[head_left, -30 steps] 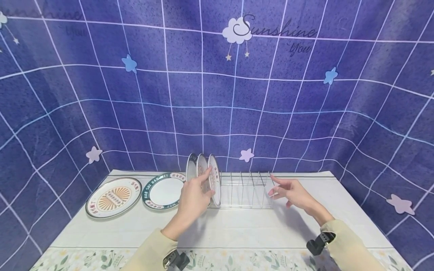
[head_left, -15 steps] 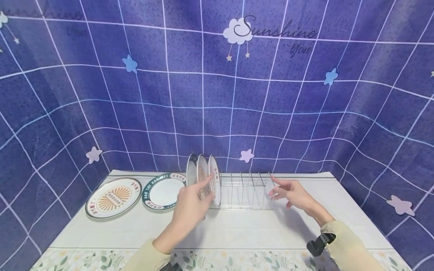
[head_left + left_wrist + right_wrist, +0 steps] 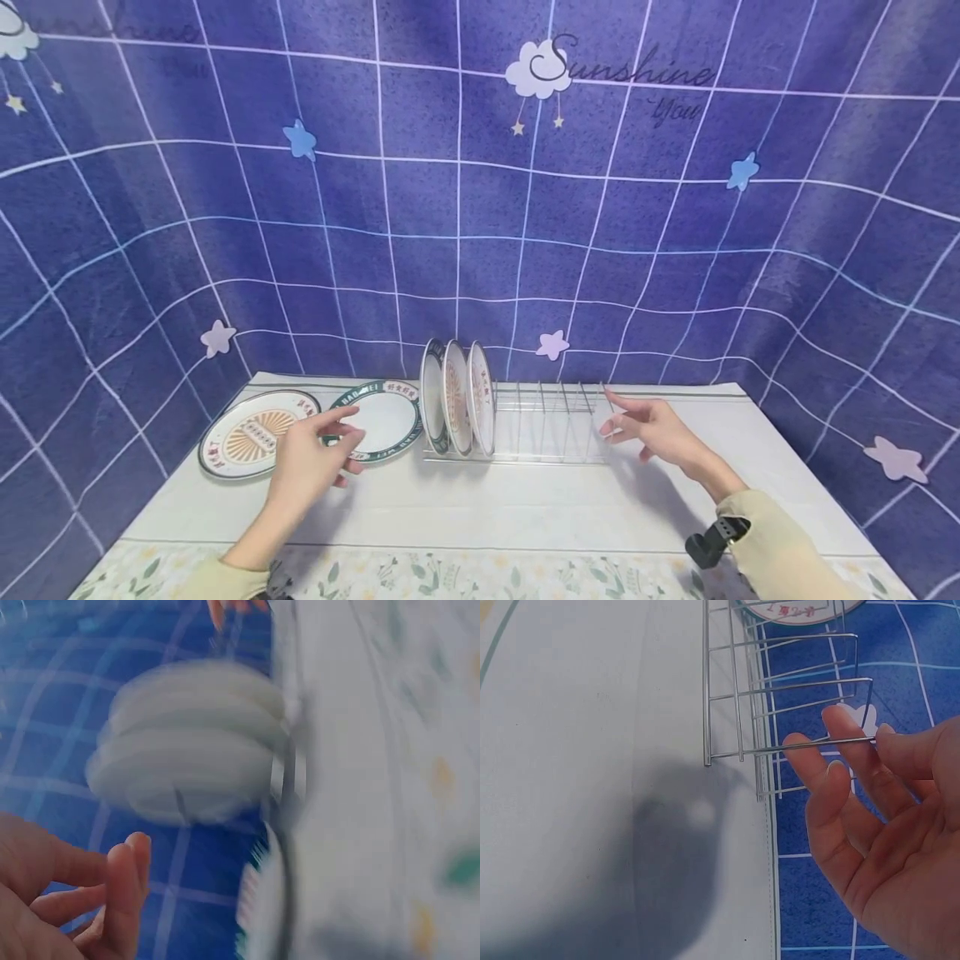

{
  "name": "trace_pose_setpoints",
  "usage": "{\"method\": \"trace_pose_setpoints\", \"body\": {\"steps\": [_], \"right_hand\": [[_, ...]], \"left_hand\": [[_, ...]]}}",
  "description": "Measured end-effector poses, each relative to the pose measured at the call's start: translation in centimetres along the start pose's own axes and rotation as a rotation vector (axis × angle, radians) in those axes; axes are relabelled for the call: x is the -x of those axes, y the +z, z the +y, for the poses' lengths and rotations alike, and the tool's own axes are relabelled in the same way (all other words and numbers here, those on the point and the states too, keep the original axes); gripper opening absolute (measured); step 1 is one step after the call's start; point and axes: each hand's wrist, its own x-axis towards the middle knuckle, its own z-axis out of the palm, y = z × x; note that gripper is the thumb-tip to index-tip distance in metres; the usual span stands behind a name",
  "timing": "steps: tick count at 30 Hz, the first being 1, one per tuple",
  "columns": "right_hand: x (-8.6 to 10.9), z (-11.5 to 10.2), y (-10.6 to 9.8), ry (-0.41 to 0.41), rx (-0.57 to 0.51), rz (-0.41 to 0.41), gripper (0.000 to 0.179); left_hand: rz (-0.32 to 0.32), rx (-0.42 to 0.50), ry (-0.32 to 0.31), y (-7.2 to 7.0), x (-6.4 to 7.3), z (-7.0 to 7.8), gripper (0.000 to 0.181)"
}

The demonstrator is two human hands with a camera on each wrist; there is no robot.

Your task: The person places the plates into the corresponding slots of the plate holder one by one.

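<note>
My left hand (image 3: 311,458), its fingers loosely bent with nothing between them, hovers over the lying plates. It overlaps a green-rimmed plate (image 3: 388,417) and the edge of a plate with an orange sunburst (image 3: 247,446). Three plates stand on edge at the left end of a wire dish rack (image 3: 540,460); the rightmost plate (image 3: 482,408) has red lettering on its rim. At the rack's right end, my right hand (image 3: 660,433) pinches the end wire. In the right wrist view, thumb and fingertips meet around that wire (image 3: 810,744). The left wrist view is blurred.
The rack's slots right of the standing plates hold no plates. A white cloth (image 3: 525,508) covers the table, with a floral strip (image 3: 450,575) along the front. Blue grid fabric (image 3: 480,208) hangs behind and at both sides.
My left hand has let go of the rightmost standing plate and moved left to over the lying plates. My right hand stays on the rack's end. The head view has shifted slightly.
</note>
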Motion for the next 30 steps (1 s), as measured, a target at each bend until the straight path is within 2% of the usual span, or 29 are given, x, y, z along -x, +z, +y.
{"method": "trace_pose_setpoints", "body": {"steps": [3, 6, 11, 16, 19, 25, 30], "right_hand": [[0.0, 0.1, 0.0, 0.001, -0.003, 0.002, 0.051], [0.0, 0.1, 0.0, -0.001, 0.001, 0.0, 0.051], [0.0, 0.1, 0.0, -0.01, 0.009, -0.001, 0.052], [-0.1, 0.1, -0.1, -0.005, 0.013, 0.0, 0.053], [-0.1, 0.1, -0.1, -0.008, 0.011, -0.001, 0.052], [-0.1, 0.2, 0.0, -0.006, 0.014, 0.006, 0.053], [0.0, 0.2, 0.0, -0.004, 0.015, 0.003, 0.053]], "left_hand": [[-0.041, -0.008, -0.066, -1.1, -0.7, -2.8, 0.049], [-0.068, -0.014, -0.124, -1.8, -1.1, -4.7, 0.055], [-0.077, -0.029, -0.186, -2.3, -1.5, -6.4, 0.058], [-0.081, -0.024, -0.229, -2.0, -2.0, -7.3, 0.061], [-0.07, -0.034, -0.229, -1.5, -2.5, -7.7, 0.063], [-0.044, -0.044, -0.189, -0.7, -3.8, -8.1, 0.063], [-0.006, -0.162, -0.146, -0.1, -4.3, -8.5, 0.062]]}}
